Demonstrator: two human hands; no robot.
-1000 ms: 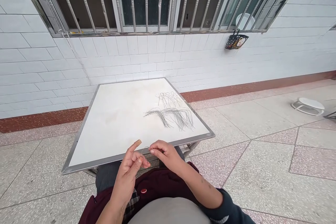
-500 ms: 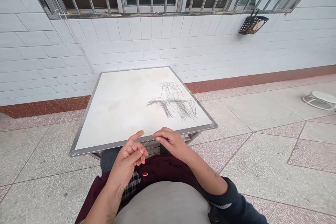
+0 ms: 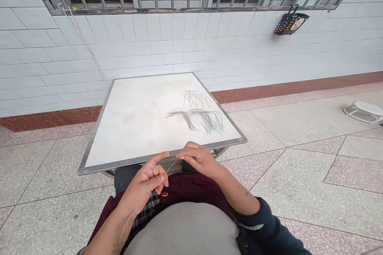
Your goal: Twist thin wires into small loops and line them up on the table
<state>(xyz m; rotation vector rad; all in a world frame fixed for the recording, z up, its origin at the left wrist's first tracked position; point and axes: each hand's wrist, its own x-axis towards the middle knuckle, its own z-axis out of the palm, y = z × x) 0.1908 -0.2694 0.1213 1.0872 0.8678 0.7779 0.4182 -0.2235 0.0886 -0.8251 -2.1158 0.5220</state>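
A thin wire [image 3: 171, 165] runs between my two hands, over my lap at the table's near edge. My left hand [image 3: 152, 177] pinches one end between thumb and fingers, its index finger stretched out with a tan wrapping at the tip. The thumb and fingers of my right hand [image 3: 196, 158] close on the other end. On the right part of the white table [image 3: 134, 115] lies a spread bunch of dark thin wires [image 3: 206, 119]. Behind it are several wires with looped ends [image 3: 196, 97].
The table's grey metal rim [image 3: 119, 168] is just beyond my hands. A white tiled wall [image 3: 167, 53] with a barred window stands behind. A patterned bag [image 3: 291, 23] hangs from the bars. A white stool [image 3: 363, 111] is on the floor at the right.
The wire between my hands now looks straighter; it was curved before. Both hands have shifted slightly, with the left index fingertip nearer the right hand. The view has tilted a little.
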